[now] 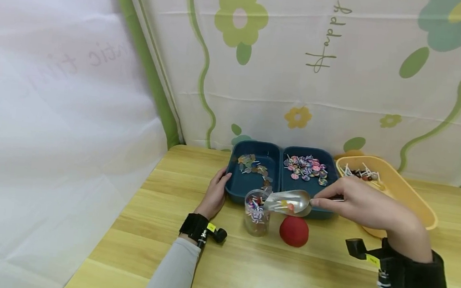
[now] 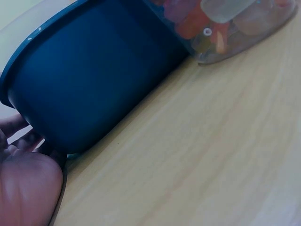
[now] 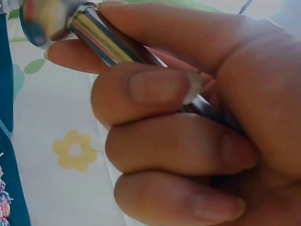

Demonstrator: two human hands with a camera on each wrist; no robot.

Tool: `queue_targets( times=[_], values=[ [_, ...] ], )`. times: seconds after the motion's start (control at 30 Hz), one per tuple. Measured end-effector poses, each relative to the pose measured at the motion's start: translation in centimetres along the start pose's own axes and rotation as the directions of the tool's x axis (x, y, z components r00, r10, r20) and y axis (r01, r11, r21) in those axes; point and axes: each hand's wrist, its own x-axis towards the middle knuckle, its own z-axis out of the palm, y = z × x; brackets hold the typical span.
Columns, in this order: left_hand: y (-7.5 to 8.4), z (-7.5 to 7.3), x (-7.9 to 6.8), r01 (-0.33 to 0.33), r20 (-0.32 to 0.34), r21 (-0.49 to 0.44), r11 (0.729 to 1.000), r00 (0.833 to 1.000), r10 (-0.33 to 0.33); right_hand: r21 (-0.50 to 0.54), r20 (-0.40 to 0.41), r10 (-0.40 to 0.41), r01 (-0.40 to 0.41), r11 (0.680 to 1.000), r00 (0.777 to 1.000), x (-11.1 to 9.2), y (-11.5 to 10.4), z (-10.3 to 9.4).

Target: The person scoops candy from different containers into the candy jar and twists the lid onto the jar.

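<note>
My right hand holds a metal scoop by its handle, fingers curled round it in the right wrist view. A few small lollipops lie in the scoop, whose lip overlaps the mouth of a clear jar. Striped and coloured lollipops fill part of the jar, which stands upright. My left hand rests against the left outer wall of a dark blue tray, fingers at its corner. Loose candies in muted colours lie in that tray's left compartment. Swirl lollipops are heaped in the right compartment.
A yellow tray with white-stick lollipops stands at the right, partly behind my right hand. A red dome-shaped object sits beside the jar on the wooden table. A flower-patterned cloth hangs behind.
</note>
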Motion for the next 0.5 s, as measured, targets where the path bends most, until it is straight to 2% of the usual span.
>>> queue_targets(
  times=[0.37,0.5],
  values=[
    [0.0,0.3,-0.1,0.0,-0.021,0.01,1.0,1.0,0.0,-0.017,-0.059,0.012,-0.013,1.0,0.998,-1.2,0.2,-0.5],
    [0.0,0.3,-0.3,0.013,-0.034,0.015,1.0,0.999,-0.013,-0.057,-0.122,0.021,-0.029,0.998,0.992,-2.4,0.4,-0.9]
  ],
)
